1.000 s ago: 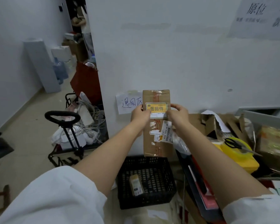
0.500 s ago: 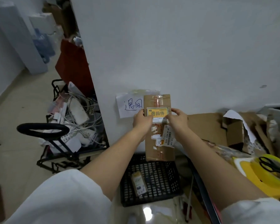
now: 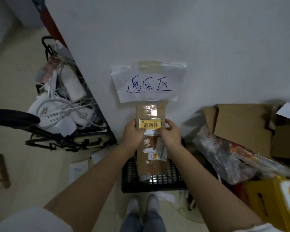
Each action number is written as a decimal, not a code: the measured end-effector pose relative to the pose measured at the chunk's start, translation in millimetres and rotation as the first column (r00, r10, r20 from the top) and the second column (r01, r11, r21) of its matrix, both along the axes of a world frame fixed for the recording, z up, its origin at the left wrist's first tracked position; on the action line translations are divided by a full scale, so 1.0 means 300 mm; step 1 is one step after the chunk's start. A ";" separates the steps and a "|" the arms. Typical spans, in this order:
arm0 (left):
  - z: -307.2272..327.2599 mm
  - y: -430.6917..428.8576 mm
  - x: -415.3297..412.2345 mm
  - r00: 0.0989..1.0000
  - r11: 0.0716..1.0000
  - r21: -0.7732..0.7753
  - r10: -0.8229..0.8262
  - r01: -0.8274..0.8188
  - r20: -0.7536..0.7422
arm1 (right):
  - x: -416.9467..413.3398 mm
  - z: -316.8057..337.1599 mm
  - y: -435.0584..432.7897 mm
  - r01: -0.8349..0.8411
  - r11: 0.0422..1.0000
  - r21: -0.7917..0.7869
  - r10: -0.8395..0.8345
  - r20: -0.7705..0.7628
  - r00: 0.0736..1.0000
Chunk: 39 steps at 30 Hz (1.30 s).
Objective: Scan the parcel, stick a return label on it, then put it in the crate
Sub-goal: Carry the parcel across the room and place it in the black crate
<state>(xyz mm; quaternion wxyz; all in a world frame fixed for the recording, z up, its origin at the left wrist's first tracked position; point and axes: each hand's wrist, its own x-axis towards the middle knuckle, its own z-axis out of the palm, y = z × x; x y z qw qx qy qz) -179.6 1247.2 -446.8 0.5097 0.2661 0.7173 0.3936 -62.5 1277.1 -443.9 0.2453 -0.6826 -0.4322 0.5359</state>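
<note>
A: Both hands are up on the parcel (image 3: 151, 148), a long brown cardboard one, held flat toward the camera right above the black crate (image 3: 154, 183).

B: And the grip? The left hand (image 3: 133, 133) clasps the left edge, the right hand (image 3: 170, 133) the right edge, thumbs pressed on the front, just under the yellow return label (image 3: 150, 125).

A: Label's on the upper part of the parcel, three dark characters on yellow, white strip below it partly covered by the thumbs. Lower down there's a torn white shipping sticker (image 3: 160, 151).

B: The parcel's bottom end overlaps the crate in this view; whether it touches the crate floor, I can't tell.

A: Behind it, a handwritten paper sign (image 3: 148, 84) is taped to the white wall (image 3: 174, 30), its lower edge just above the parcel's top.

B: To the left, a cart (image 3: 62, 139) piled with white cables and power strips. To the right, flattened cardboard boxes (image 3: 241, 128), a crinkled plastic bag (image 3: 233, 158) and a yellow box (image 3: 274, 201) at the edge.

A: Down below, the person's shoes (image 3: 142, 205) stand on the floor just in front of the crate
</note>
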 end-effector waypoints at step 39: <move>-1.604 -0.003 0.093 0.986 0.786 -0.602 -0.057 0.142 0.158 | 0.088 -1.593 -0.029 0.032 0.795 -0.606 -0.065 -0.033 0.997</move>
